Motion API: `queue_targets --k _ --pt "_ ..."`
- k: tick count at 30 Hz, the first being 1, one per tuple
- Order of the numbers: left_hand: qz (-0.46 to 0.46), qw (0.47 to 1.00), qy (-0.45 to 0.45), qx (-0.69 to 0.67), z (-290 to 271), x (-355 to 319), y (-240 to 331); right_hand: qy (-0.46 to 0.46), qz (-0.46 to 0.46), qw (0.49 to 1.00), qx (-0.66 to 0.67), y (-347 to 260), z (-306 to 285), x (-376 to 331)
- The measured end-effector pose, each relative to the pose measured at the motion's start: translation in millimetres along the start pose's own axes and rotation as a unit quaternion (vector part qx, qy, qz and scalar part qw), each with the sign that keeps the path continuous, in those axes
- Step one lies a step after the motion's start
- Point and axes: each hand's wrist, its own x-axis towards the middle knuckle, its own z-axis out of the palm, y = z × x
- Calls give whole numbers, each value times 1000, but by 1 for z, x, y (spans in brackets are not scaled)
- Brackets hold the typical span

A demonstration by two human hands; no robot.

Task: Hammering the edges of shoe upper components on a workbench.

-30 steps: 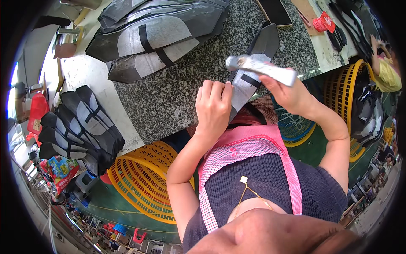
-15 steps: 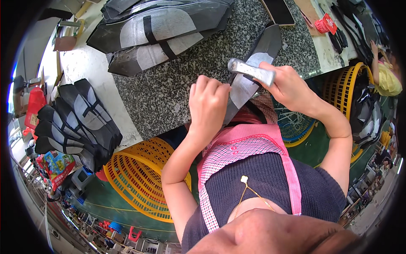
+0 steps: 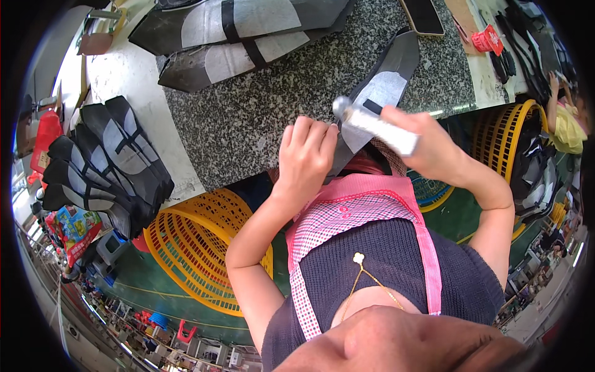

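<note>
A metal hammer (image 3: 378,129) is gripped in my right hand (image 3: 437,149), its broad end blurred by motion. The hammer's rounded end is over a long dark grey leather-like piece (image 3: 387,90) with a light grey patch and a short black strip. That piece lies slantwise across the front edge of the speckled stone slab (image 3: 223,133). At its left edge, the curled fingers of my left hand (image 3: 305,155) are closed on the piece; the fingertips are partly hidden. Both hands are close together near the slab's front edge.
Stacked similar pieces (image 3: 248,59) lie at the slab's far side, and more fan out (image 3: 118,161) at left. A phone (image 3: 423,15) rests at the far right. Yellow baskets (image 3: 186,248) stand below the table. A person in yellow (image 3: 567,127) is at far right.
My right hand and the hammer have shifted slightly right and nearer to me, and the hammer is now blurred. My left hand stays at the piece's edge. The view has tilted slightly.
</note>
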Motion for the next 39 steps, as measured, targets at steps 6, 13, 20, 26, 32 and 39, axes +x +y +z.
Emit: queue_targets --k 6,13,20,26,32,39 --pt "-111 989 -30 -93 -10 -10 -9 -25 35 999 10 7 0 9" --pt "-57 995 -4 -79 -6 -24 -12 -80 -13 996 -33 -2 14 0" --pt "-38 999 13 -10 -7 -40 -4 5 -20 1000 21 -15 -2 12" --pt "2 999 34 38 -6 -40 -15 -65 7 998 -6 -16 -7 15" --pt "54 997 55 -23 -2 -19 -35 -72 -23 997 -9 -2 12 12" --pt "-23 999 43 10 -12 -24 -18 -34 10 999 27 -7 6 23"
